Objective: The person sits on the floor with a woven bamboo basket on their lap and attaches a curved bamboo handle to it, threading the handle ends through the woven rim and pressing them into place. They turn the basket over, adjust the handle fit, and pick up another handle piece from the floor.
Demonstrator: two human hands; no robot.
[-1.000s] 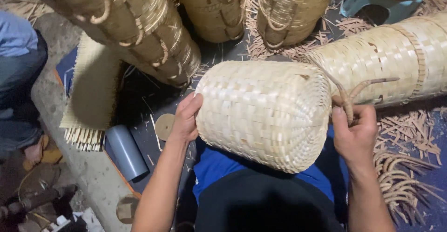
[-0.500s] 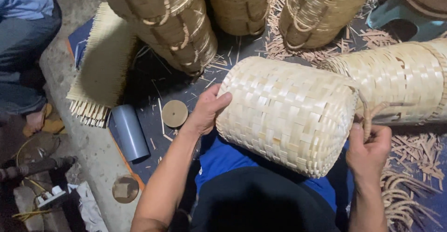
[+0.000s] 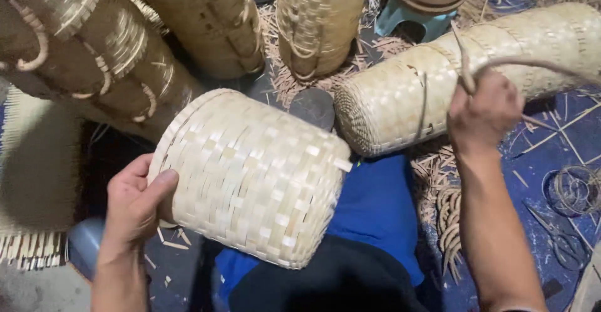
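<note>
Pale woven basket [image 3: 256,177] in left hand [image 3: 134,202]

The pale woven basket [image 3: 250,177] has swung round on the lap — a second ago its closed end faced near, now it lies tilted with that end pointing right and near. The left hand [image 3: 134,202] has slid from the basket's side to its open rim at the left. The right hand [image 3: 485,115] has lifted away to the right — its strip [image 3: 532,63], earlier against the basket, now arcs clear of it.
</note>
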